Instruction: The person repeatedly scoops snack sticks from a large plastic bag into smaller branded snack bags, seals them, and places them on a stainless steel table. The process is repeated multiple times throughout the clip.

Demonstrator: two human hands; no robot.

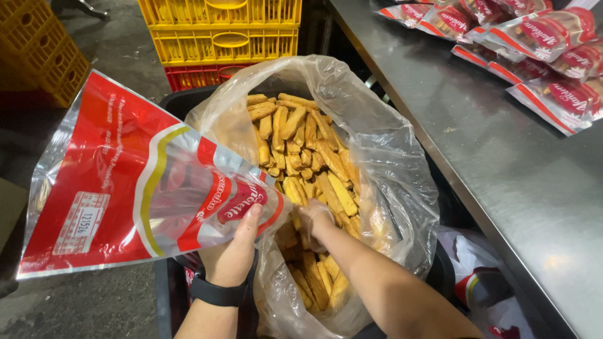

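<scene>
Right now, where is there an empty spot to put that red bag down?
The steel table is bare from its near edge up to the filled packets at its far right end. The big clear sack of biscuit sticks is full, with the right hand inside it. The left hand holds the red bag.

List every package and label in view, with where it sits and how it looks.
Empty bag: held up by the left hand, left of the sack; flat, red, white and clear with a gold stripe.
Label: on that bag's lower left; pale rectangle.
Filled packs: piled on the steel table, top right; red and clear.
Clear sack: centre, holding golden sticks; right hand inside.
</scene>
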